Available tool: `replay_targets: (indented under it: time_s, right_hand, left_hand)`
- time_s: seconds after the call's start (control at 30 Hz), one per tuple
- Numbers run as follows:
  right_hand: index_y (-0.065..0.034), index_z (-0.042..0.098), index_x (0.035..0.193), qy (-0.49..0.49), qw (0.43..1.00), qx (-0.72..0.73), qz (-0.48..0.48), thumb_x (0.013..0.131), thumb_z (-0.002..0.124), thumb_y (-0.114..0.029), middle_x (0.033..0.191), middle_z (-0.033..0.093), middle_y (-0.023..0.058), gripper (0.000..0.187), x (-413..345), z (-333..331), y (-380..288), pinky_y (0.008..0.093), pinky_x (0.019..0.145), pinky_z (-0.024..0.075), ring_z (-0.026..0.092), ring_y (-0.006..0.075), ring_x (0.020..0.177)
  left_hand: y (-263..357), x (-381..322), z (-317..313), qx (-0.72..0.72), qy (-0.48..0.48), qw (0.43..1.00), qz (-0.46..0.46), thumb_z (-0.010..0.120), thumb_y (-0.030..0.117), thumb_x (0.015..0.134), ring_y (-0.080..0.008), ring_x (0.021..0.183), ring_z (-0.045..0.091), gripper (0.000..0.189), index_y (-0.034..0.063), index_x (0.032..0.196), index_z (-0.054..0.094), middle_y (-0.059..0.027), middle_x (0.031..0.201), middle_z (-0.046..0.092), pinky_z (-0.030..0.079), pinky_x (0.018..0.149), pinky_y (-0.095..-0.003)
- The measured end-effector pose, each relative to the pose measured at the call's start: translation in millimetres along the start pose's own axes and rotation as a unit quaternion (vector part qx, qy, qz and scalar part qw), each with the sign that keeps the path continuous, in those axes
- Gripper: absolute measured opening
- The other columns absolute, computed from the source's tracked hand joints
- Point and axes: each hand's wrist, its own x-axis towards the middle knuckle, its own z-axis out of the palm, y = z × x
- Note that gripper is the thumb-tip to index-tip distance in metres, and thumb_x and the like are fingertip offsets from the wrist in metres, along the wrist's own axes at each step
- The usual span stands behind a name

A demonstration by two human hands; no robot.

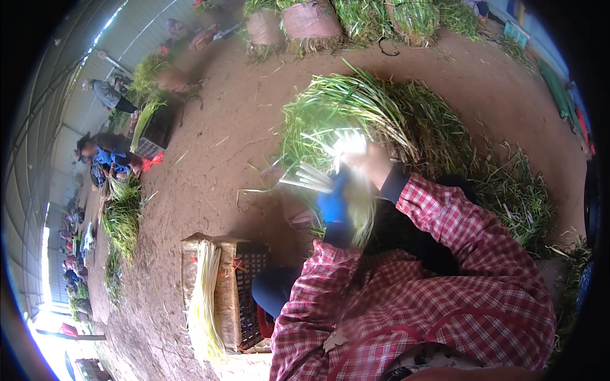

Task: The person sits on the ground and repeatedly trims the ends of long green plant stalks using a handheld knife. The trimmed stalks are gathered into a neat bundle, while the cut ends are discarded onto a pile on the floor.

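Observation:
My left hand (332,202), in a blue glove, is closed around a bundle of pale stalks (307,178), their white ends pointing left. Yellowish leaves (360,212) hang down between my forearms. Just above it, my bare right hand (374,162) grips more white stalks (350,143); glare and blur hide its fingertips. Beyond both hands lies a heap of long green leafy stalks (352,97), which look like garlic greens or chives, with brownish root ends toward the right.
To the left, a dark plastic crate (252,271) covered with brown sheeting bears a bundle of pale stalks (205,300). Large wrapped green bundles (312,21) stand at the back. A person in blue (112,155) sits far left by another green pile (121,214). Loose greens (514,200) lie right.

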Motion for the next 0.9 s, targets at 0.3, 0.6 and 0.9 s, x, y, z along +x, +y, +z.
replay_targets:
  time_s: [0.3,0.6,0.9]
  right_hand:
    - [-0.0001,0.059,0.110,-0.023,0.971,-0.222,-0.085,0.079,0.066,0.001,0.105,0.063,0.0070,0.032,-18.8,20.4,-12.4,0.0259,0.084,0.0481,0.060,0.0130,0.094]
    - [0.0004,0.055,0.115,0.001,0.976,-0.206,-0.067,0.084,0.063,-0.011,0.108,0.062,0.0086,0.034,-19.2,26.5,-5.6,0.0280,0.088,0.0451,0.059,0.0166,0.098]
    - [-0.0071,0.058,0.083,0.113,0.988,0.108,0.007,0.084,0.064,-0.016,0.065,0.054,0.0002,0.011,14.9,-19.7,-7.9,0.0253,0.048,0.0417,0.047,0.0093,0.051]
  left_hand:
    - [-1.3,-6.0,-1.5,-0.029,0.009,0.999,0.028,0.065,0.012,0.084,-0.0123,0.069,0.056,0.015,0.0013,0.094,0.060,-0.0033,0.082,0.062,0.045,0.064,-0.0246]
    - [-6.3,-1.9,4.0,-0.040,0.018,0.997,0.061,0.061,0.010,0.086,-0.0138,0.070,0.056,0.012,0.0028,0.095,0.059,-0.0029,0.085,0.061,0.046,0.066,-0.0265]
    - [109.7,44.6,-118.9,-0.118,0.073,0.973,0.187,0.057,0.019,0.089,-0.0102,0.056,0.049,0.022,0.0021,0.102,0.057,-0.0009,0.069,0.053,0.041,0.051,-0.0244]
